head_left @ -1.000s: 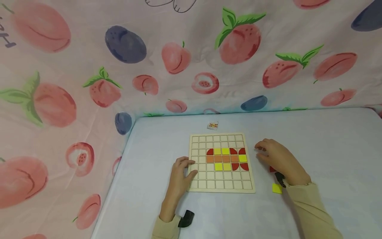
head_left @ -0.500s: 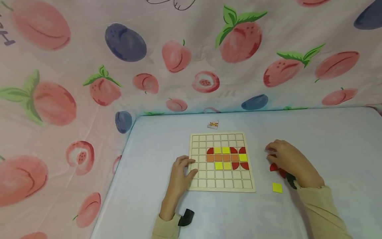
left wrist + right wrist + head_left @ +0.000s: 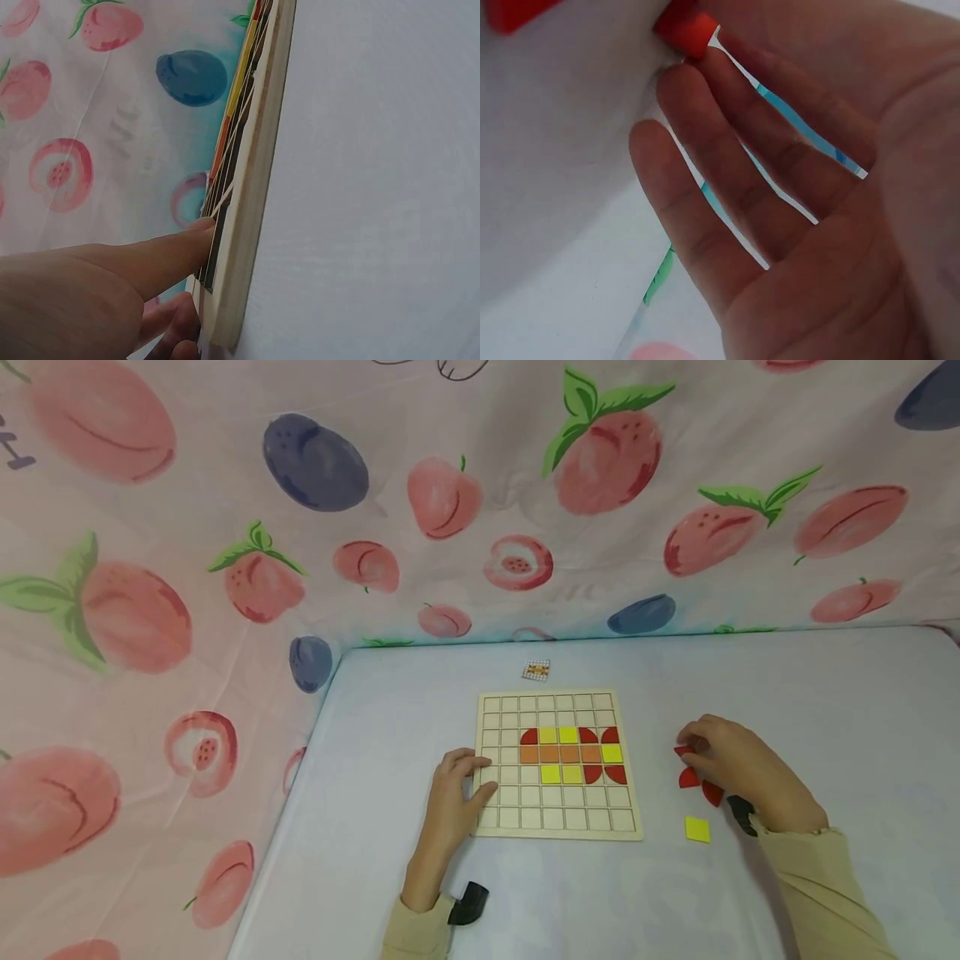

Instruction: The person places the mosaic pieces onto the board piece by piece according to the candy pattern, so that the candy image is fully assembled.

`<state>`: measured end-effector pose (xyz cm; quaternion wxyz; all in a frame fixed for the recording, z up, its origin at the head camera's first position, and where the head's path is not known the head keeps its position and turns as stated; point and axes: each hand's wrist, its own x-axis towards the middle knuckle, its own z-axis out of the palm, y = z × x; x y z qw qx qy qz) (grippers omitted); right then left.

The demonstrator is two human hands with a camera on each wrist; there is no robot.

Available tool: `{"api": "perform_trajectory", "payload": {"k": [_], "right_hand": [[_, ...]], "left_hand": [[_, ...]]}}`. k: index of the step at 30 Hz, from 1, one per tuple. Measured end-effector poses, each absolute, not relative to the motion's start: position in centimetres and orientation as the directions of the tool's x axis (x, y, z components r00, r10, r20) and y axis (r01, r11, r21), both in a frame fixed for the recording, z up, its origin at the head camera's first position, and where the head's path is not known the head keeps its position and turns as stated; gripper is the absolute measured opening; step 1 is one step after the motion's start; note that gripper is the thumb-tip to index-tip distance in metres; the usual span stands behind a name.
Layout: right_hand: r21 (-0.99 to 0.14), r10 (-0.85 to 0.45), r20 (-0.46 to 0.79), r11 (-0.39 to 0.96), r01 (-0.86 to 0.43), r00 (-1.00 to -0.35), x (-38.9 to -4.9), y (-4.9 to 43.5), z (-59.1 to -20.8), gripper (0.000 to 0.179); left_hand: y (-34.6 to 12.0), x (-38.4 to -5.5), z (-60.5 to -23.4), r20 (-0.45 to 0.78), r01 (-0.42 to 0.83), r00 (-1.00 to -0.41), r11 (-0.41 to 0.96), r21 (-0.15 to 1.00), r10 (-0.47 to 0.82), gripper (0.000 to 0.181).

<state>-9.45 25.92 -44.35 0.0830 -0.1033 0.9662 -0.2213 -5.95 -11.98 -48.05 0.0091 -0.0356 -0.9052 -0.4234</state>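
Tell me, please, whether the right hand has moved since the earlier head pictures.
Yes. In the head view, the right hand has moved to the right, farther from the grid board.

- Up top, a pale pink cloth (image 3: 510, 443) fills the upper frame and sweeps down the left side!
- Look at those pink-red fruit prints (image 3: 609, 462), several topped with green leaves, and dark blue ones (image 3: 316, 462) popping up among them!
- Dark lettering (image 3: 12, 453) peeks in at the upper left edge; a thin black line drawing (image 3: 462, 370) gets cut off at top centre.
- Below, a pale tabletop (image 3: 375, 718) stretches wide, its left edge slanting towards bottom left.
- Soft light here, bluish along the cloth's foot!
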Motion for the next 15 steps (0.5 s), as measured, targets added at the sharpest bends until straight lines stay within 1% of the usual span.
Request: {"api": "perform_trajectory", "payload": {"k": [8, 15], "right_hand": [[-0.473, -0.231, -0.128, 0.869, -0.146, -0.964, -9.53, 25.88, -44.29, 0.018], [-0.470, -0.229, -0.134, 0.871, -0.142, -0.964, -9.61, 25.74, -44.12, 0.012]], "left_hand": [[-12.01, -5.97, -48.11, 0.044, 0.071, -0.997, 0.641, 0.764, 0.058, 0.030], [-12.04, -6.05, -48.20, 0.045, 0.076, -0.997, 0.639, 0.765, 0.064, 0.031]]}}
